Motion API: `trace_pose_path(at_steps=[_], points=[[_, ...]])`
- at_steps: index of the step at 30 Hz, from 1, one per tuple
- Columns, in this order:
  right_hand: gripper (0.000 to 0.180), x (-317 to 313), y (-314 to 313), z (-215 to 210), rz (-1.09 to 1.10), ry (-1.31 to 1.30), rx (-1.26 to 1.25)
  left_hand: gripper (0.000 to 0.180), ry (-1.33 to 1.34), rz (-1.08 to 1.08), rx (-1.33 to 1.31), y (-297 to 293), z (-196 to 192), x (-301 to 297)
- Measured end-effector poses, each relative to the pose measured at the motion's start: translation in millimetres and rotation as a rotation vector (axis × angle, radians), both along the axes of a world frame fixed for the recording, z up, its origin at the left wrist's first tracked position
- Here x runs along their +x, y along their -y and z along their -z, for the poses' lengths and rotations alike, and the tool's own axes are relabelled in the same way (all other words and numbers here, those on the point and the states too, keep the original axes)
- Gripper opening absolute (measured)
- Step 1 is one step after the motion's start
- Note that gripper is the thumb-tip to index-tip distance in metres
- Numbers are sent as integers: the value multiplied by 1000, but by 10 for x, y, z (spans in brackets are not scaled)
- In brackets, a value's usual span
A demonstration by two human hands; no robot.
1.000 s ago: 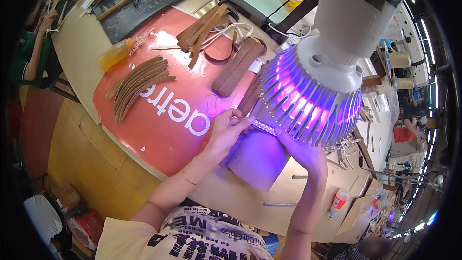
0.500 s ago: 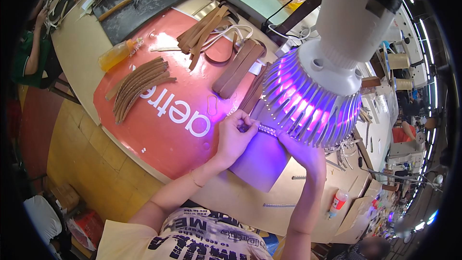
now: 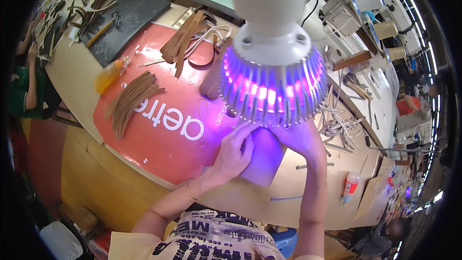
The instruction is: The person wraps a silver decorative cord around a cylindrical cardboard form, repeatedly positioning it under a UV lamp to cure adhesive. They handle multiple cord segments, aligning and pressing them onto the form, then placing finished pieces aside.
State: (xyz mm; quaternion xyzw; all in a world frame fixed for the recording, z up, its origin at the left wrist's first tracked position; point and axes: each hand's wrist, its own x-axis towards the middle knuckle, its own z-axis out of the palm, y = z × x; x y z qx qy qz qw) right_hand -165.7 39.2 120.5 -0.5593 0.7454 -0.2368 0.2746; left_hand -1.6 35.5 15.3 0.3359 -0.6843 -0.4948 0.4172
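Note:
Below the purple-lit lamp (image 3: 273, 84), my left hand (image 3: 233, 153) is closed, fingertips drawn together. The end of a narrow braided strip (image 3: 235, 127) pokes out beside them. My right hand (image 3: 303, 140) reaches in under the lamp from the other side, its fingers hidden behind the metal fins. Most of the strip is also out of sight there. Under both hands lies a smooth sheet (image 3: 262, 166), tinted purple by the light. To its left, a red printed sheet (image 3: 159, 158) covers the table. Cut braided pieces (image 3: 286, 198) lie near my right forearm.
Curved brown strips (image 3: 131, 103) and an orange bottle (image 3: 107, 78) sit left. Beyond are loose brown straps (image 3: 179, 43) and a hammer (image 3: 100, 33) on a dark slab (image 3: 137, 12). Silvery braids (image 3: 340, 127) and a red-labelled bottle (image 3: 351, 185) are right. A co-worker's arm (image 3: 32, 74) shows far left.
The view has shifted, so the lamp now stands more to the left and covers the right fingers and most of the braided strip, which showed between both hands before.

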Motion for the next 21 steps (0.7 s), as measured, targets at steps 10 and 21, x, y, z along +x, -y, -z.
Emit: trace_pose_path(at_steps=[10, 21], points=[[24, -90, -315, -223, 55, 10, 111, 39, 72, 200, -43, 58, -74, 118], [28, -124, -260, -275, -8, -113, 118, 46, 99, 216, -136, 85, -29, 129]])
